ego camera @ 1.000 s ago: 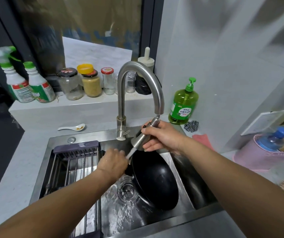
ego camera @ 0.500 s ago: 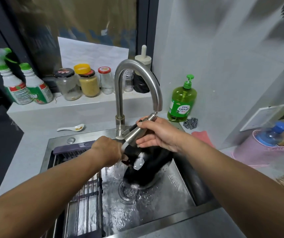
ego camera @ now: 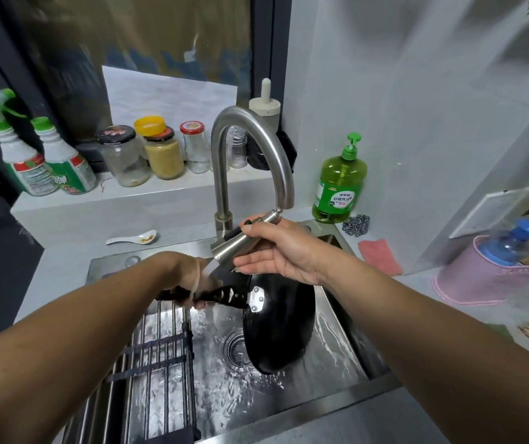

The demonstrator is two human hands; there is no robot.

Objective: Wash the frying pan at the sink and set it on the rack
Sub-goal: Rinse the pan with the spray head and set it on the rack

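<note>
A steel sink (ego camera: 346,318) set in a pale counter fills the lower view, with a wire rack (ego camera: 147,357) spanning its left part and jars, spray bottles and a green soap bottle (ego camera: 340,184) on the ledge and counter behind. The left hand (ego camera: 183,280) is clenched around the black handle of the frying pan (ego camera: 279,328), which hangs over the basin just right of the drain (ego camera: 237,347), tipped on edge with its dark underside and 3 rivets facing the camera. The right hand (ego camera: 276,248) grasps the pull-out spray head (ego camera: 240,241), fingers curled round it just below the arched faucet (ego camera: 250,149). Compared with 1 second ago, when the pan lay lower in the basin with its rounded side showing, and 0.5 seconds ago, when it was tucked under the spray, the pan is now swung out and stood nearly vertical, and the water strikes near the handle and the left hand. That suggests the rinse has moved to the handle and underside, likely a late stage; the transfer to the rack beside it is not yet begun. Wet hands on a slick handle could let it slip.
</note>
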